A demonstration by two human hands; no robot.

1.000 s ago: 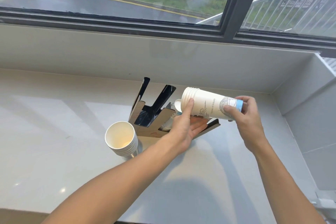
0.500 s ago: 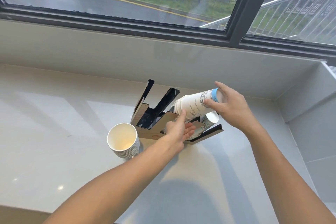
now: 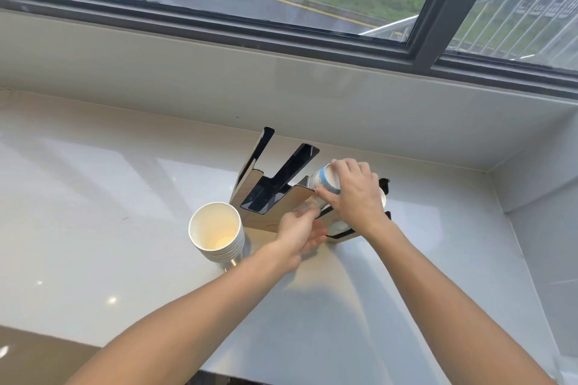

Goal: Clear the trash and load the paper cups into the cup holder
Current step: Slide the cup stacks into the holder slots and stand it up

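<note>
A black and wood cup holder with slanted slots stands on the pale counter. My right hand grips the blue-banded bottom end of a stack of white paper cups, which slants down into a right-hand slot. My left hand rests against the holder's front below the stack, fingers blurred; I cannot tell whether it touches the cups. A second stack of paper cups stands upright, mouth up, just left of the holder. More cups lie in the rightmost slot, mostly hidden by my right hand.
A low wall under the window runs behind the holder. A side wall closes the counter on the right. The counter's front edge is near me at lower left.
My right hand has pushed the cup stack down and left into the holder's slot. My left hand has slid off the stack's rim to the holder's front.
</note>
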